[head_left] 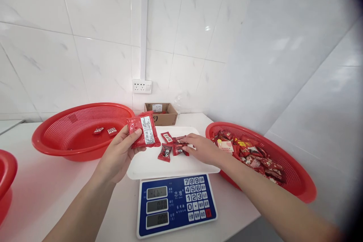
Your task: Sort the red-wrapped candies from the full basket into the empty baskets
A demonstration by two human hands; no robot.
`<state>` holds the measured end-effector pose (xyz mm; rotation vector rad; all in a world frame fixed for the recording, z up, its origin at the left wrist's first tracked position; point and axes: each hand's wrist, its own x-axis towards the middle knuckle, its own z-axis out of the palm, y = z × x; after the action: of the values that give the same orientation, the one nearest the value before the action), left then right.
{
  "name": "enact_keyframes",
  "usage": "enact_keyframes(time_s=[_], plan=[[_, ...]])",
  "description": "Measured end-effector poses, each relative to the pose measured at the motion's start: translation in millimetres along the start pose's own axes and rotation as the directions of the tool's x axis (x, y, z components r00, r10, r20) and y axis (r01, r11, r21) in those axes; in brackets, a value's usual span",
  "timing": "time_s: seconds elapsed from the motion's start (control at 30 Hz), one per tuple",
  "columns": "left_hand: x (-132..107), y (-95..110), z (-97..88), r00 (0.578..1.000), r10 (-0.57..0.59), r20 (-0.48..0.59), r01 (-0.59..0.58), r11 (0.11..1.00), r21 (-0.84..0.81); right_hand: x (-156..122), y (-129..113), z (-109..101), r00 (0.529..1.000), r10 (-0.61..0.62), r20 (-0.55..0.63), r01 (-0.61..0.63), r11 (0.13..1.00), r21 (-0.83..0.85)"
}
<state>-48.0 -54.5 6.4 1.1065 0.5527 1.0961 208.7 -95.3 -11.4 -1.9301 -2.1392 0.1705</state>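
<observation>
Between the thumb and fingers of my left hand point(123, 151) is a red plastic packet point(137, 128) with a white printed label, held up over the left side of the scale's tray. My right hand point(202, 148) is closed at the right side of a little group of small red wrapped packets on the tray, its thumb and fingertips around some of them. One small packet point(164, 152) with a round dark print lies loose just left of those fingers. Under them is the white tray point(153, 172) of a digital scale point(177, 206) with a blue keypad panel.
A red plastic basket point(56, 145) at left contains a few small packets. Another red basket point(307, 193) at right holds many red packets. Behind the tray stands an open cardboard box point(166, 120), near the tiled wall and its socket point(142, 86). Part of a third red basin point(7, 170) shows far left.
</observation>
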Motion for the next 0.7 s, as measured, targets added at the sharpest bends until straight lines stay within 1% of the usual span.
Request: enact_keyframes(time_s=[0.07,0.13,0.3,0.47,0.53,0.6,0.67,0.7], plan=[[-0.8,1.4,-0.4,1.000,0.009,0.005,-0.009,1.000,-0.005,-0.4,-10.6,0.8,1.000,0.007,0.027,-0.007,1.000,-0.017],[-1.2,2.4,-0.8,1.000,0.013,0.006,-0.013,1.000,-0.006,-1.2,-15.8,-0.1,0.999,0.037,0.034,-0.035,0.998,-0.050],[-0.7,2.7,-1.4,1.000,0.007,0.011,-0.007,1.000,-0.005,-1.1,-19.9,0.1,0.989,0.140,0.053,-0.130,0.979,-0.154],[-1.1,2.3,-1.6,1.000,0.004,0.028,-0.004,1.000,0.008,2.4,-19.7,4.7,0.988,0.150,0.029,-0.144,0.978,-0.148],[-1.1,2.2,-1.7,0.999,0.005,0.035,-0.006,1.000,0.013,2.2,-18.9,0.9,0.987,0.162,0.000,-0.161,0.981,-0.105],[-1.5,1.6,-1.0,0.999,0.003,0.039,-0.004,1.000,0.023,-0.4,-19.2,-7.0,0.983,0.178,-0.049,-0.179,0.984,-0.007],[-3.1,0.3,1.8,0.999,0.003,0.050,-0.005,0.999,0.053,-6.0,-22.6,-15.9,0.985,0.164,-0.046,-0.152,0.970,0.190],[-4.7,-0.8,4.3,0.998,0.002,0.068,-0.008,0.997,0.079,-10.0,-26.0,-19.6,0.992,0.123,-0.020,-0.111,0.944,0.312]])
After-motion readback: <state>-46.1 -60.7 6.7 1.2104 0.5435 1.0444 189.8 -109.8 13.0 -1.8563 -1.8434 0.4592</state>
